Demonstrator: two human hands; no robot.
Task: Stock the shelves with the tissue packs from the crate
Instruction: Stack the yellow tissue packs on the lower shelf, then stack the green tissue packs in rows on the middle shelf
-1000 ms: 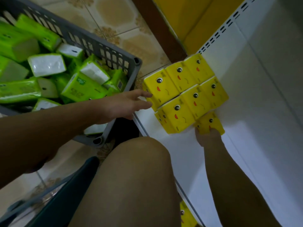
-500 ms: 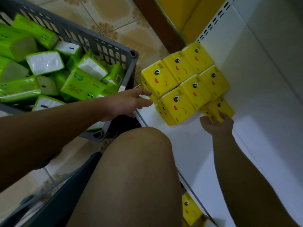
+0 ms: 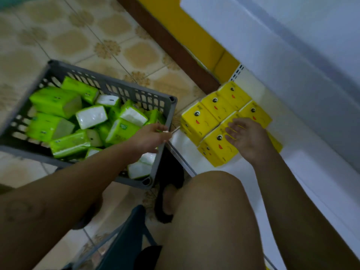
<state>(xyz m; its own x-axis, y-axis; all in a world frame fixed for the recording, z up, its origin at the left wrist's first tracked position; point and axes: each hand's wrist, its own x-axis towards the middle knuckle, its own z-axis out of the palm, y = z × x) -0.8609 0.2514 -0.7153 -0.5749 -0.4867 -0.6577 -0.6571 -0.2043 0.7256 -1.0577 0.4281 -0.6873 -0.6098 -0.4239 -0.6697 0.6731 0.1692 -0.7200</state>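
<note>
A person crouching on a patterned tile floor [image 3: 81, 41] is stocking a low white metal shelf [image 3: 315, 172]. The left hand [image 3: 148, 137] is hovering over the near right corner of a grey slatted plastic crate [image 3: 126, 90], fingers loosely extended and apparently gripping nothing, though blur is making the fingertips hard to read. The right hand [image 3: 247, 139] is lying flat with spread fingers on a block of yellow film-wrapped tissue packs printed with cartoon faces [image 3: 198, 117], which are sitting tight together at the shelf's front left corner. The bright green film-wrapped tissue packs with white ends [image 3: 120, 131], the stock waiting to go up, are lying jumbled at all angles in the crate, the nearest just beside the left fingers and another partly hidden under that wrist. These packs are likely handling as light, soft bricks, giving under pressure rather than breaking, and their glossy wrap is probably sliding easily against skin and against each other. The surest hold is looking like a span across a pack's two long faces at mid-length, squeezing only enough to stop it slipping, and not by the white ends, where the wrap looks thinner. A bare knee [image 3: 210, 211] is filling the foreground between crate and shelf.
</note>
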